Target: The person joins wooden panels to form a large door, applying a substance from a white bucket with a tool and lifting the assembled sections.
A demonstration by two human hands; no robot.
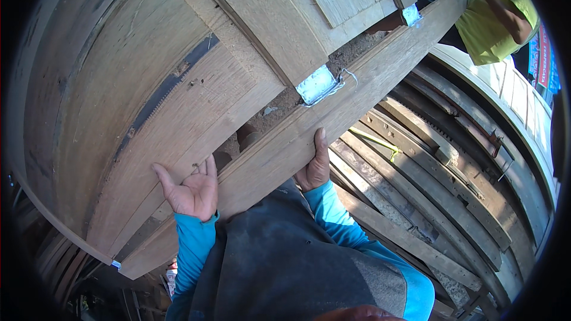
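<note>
here the wooden door (196, 71) edge sits between both grips: left hand (191, 190) open against it, right hand (315, 169) clasping it.

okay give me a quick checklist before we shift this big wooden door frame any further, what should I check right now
1. Left hand gripping: not ok, palm open, flat against the wooden door frame.
2. Right hand gripping: ok, fingers wrapped over the frame's edge rail.
3. Far end supported: ok, a person in a yellow shirt has a hand on it.
4. Metal bracket tight: cannot tell; a wire sticks out beside it.
5. Footing: cannot tell, feet hidden; stacked planks lie at the right.
</note>
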